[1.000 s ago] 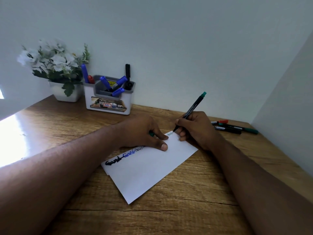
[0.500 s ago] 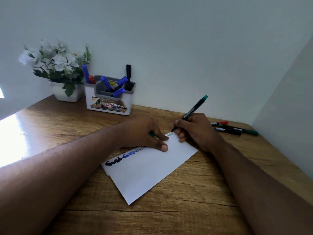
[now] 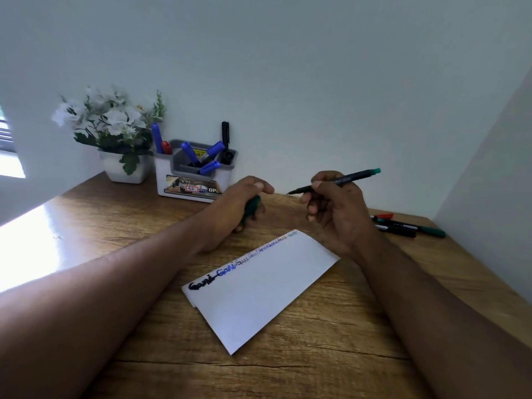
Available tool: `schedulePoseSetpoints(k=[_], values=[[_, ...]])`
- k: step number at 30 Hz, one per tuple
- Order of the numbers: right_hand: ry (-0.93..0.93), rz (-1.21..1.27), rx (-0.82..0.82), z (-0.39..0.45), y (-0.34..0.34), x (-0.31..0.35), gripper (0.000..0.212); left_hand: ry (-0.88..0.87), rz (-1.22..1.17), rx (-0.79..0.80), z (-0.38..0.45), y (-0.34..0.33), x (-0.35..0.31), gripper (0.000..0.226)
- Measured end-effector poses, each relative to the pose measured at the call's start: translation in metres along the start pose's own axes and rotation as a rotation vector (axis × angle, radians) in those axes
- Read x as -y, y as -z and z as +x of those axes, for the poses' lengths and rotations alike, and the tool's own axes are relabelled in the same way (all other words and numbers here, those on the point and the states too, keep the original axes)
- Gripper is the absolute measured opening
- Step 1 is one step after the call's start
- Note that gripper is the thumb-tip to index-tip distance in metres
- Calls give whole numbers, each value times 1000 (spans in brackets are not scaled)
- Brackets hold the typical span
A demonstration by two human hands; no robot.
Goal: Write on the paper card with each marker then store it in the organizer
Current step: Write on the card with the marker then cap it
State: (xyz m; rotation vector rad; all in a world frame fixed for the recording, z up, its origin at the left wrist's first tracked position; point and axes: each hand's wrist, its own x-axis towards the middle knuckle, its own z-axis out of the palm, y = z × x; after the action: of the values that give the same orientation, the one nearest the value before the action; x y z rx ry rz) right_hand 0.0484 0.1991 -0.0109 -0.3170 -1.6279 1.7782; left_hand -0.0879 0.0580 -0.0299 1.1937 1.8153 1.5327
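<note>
A white paper card (image 3: 259, 295) lies on the wooden desk, with a row of handwritten words along its far edge. My right hand (image 3: 336, 208) is raised above the card's far right corner and grips a thin black marker with a green end (image 3: 345, 178), its uncapped tip pointing left. My left hand (image 3: 239, 205) hovers just left of it, fingers curled around the green cap (image 3: 252, 207). The white and grey organizer (image 3: 195, 180) stands at the back by the wall and holds several blue markers, a red one and a black one.
A white pot of white flowers (image 3: 115, 139) stands left of the organizer. Three loose markers (image 3: 403, 226), red, green and black capped, lie on the desk at the right near the side wall. Bright sunlight falls on the desk's left edge.
Both hands have lifted off the card. The marker tip left the paper and the marker now lies nearly level. My left hand drew back from the card with the cap.
</note>
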Motion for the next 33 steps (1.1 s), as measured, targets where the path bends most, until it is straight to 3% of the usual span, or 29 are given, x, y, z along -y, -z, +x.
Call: schedulePoseSetpoints(k=[3, 16, 24, 28, 33], values=[[12, -27, 50, -2, -13, -1, 13, -22, -106, -19, -1, 3, 1, 10], [10, -125, 74, -4, -19, -9, 3, -40, -270, -22, 1, 7, 8, 3], [81, -383, 162, -9, -36, -17, 14, 50, -302, -12, 1, 1, 1, 31], [170, -519, 149, -8, -51, -20, 6, 128, -367, -73, 4, 2, 2, 31], [193, -483, 199, -13, -66, -22, 5, 149, -458, -107, 4, 5, 3, 29]])
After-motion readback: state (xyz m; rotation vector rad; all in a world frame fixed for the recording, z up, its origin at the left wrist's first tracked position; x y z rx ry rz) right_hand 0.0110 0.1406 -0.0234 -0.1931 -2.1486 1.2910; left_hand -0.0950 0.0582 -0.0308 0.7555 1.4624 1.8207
